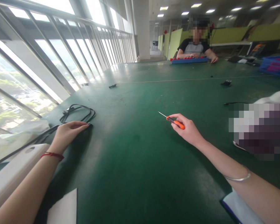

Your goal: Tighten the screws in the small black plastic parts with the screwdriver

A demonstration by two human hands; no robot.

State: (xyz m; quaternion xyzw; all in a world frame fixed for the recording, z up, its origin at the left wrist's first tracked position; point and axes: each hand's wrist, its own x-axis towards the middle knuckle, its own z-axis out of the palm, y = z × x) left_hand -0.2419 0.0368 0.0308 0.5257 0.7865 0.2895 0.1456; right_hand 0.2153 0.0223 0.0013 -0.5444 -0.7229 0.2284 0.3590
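My right hand (188,129) is closed around a small orange-handled screwdriver (175,122), its thin metal tip pointing up and left over the green table (140,146). My left hand (68,132) rests palm down on the table, fingers together and stretched out, covering a dark flat object next to a looped black cable (78,112). A red string circles my left wrist and a thin silver bangle my right forearm.
A white device (16,169) lies at the left edge beside the window railing. White paper (63,210) sits near the front. Across the table another person works at a blue tray (189,60). Small black parts (226,82) and a blue crate (276,65) sit far right.
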